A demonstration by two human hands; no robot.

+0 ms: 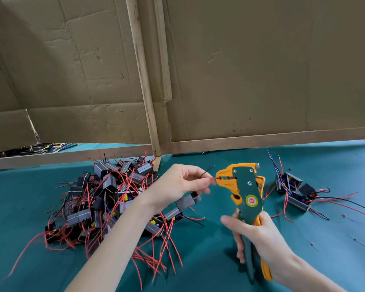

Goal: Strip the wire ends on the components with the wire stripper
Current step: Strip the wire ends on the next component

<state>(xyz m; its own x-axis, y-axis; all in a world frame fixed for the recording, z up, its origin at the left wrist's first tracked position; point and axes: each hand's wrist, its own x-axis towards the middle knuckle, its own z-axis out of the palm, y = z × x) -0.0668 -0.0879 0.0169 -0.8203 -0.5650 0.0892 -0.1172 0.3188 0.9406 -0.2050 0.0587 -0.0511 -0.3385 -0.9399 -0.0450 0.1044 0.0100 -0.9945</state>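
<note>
My right hand [255,237] grips the handles of a green and orange wire stripper [246,192], which stands upright with its jaws pointing left. My left hand [181,184] pinches a red wire [212,178] and feeds its end into the jaws. A black wire [207,170] sticks up from the same fingers. The grey boxy component [187,201] that the wires belong to hangs below my left palm.
A large heap of grey and black components with red and black wires [105,203] lies at the left on the teal mat [209,260]. A smaller group of components [295,192] sits at the right. Cardboard walls [261,70] stand behind.
</note>
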